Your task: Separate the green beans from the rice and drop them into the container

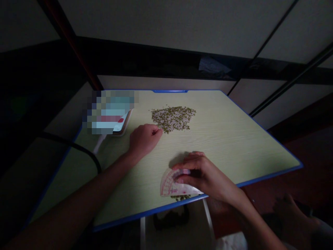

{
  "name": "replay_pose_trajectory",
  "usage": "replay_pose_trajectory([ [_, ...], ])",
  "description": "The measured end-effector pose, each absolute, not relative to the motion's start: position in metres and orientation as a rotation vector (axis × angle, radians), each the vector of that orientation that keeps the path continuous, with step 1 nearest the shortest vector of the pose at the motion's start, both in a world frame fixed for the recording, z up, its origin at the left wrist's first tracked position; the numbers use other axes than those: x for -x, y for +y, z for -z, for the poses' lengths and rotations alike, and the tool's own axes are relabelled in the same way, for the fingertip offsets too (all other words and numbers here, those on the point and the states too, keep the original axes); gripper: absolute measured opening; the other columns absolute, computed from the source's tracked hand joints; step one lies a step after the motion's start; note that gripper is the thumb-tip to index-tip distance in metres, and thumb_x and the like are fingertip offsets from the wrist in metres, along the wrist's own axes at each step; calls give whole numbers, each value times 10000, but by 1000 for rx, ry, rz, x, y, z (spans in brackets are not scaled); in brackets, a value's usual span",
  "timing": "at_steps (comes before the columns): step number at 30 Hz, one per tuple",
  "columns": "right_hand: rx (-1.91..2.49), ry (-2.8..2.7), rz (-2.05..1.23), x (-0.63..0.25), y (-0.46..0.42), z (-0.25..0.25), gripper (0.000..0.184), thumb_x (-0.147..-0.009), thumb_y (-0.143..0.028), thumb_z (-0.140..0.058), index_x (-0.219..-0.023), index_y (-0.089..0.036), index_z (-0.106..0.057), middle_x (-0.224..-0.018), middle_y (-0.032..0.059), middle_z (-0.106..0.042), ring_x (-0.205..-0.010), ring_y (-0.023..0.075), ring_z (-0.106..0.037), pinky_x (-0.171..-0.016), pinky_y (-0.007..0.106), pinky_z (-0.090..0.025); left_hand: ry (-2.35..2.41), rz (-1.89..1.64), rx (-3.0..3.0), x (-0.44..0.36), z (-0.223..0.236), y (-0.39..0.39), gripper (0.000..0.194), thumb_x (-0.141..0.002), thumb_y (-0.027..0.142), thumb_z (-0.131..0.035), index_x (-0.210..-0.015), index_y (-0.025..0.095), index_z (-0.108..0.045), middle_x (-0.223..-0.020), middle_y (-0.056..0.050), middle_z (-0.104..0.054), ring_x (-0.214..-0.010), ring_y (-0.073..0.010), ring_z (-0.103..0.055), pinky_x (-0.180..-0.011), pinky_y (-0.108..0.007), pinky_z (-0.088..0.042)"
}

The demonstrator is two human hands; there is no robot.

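Observation:
A loose heap of small green beans mixed with pale grains (173, 118) lies spread on the pale tabletop (221, 139). At its near left edge rests my left hand (145, 139), fingers curled closed; what they hold, if anything, is hidden. My right hand (197, 170) grips a clear semicircular protractor (170, 184) with pink markings, thumb on top and fingers along its curved side. The protractor's straight side faces the near table edge. Just beyond that side, a small group of green beans (180, 197) sits by the blue rim.
A lit phone (121, 126), partly pixelated, lies at the back left with a white cable plug (100, 143) below it. A dark cable (85, 149) crosses the left side. Under the near edge is an open drawer (166, 234). Cabinet panels (169, 24) stand behind the table.

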State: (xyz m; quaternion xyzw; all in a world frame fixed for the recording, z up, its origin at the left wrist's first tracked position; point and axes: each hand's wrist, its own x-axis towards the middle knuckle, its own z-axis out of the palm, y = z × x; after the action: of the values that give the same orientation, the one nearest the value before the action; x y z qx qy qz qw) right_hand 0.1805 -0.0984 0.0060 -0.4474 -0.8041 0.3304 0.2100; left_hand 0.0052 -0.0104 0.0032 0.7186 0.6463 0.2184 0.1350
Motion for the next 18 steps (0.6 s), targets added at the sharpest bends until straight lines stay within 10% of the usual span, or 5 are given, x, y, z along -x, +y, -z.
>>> replay_pose_trajectory([
  [18, 1083, -2323, -976, -180, -100, -12, 175, -810, -285, -581, -938, -218, -681, -831, 18, -686, -829, 148, -589, -840, 326, -333, 1879, -621, -2085, -6, -3, -10, 329, -724, 356, -428, -436, 201, -388, -442, 29, -394, -459, -114, -363, -478, -255, -183],
])
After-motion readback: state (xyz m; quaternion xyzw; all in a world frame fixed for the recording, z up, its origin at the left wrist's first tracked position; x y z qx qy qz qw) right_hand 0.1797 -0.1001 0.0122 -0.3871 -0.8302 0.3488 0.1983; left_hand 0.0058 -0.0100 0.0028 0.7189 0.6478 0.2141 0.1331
